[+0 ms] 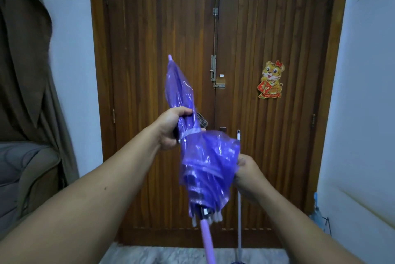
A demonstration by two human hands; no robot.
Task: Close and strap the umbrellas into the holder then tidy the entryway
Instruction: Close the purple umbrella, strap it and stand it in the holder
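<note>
In front of the wooden double door [213, 71], a folded purple umbrella [205, 167] is held tip-up and tilted left. The left hand [171, 129], arm outstretched, grips its middle at the strap; the right hand [248, 174] pinches the loose canopy edge below it.

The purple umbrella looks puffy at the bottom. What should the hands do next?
Probably the right hand should wrap the loose lower folds tighter around the purple umbrella, since only the part gripped by the left hand is bunched snug and the rest flares out.

Both forearms bare, no sleeves; left hand [171, 128], right hand [249, 175] ungloved.
</note>
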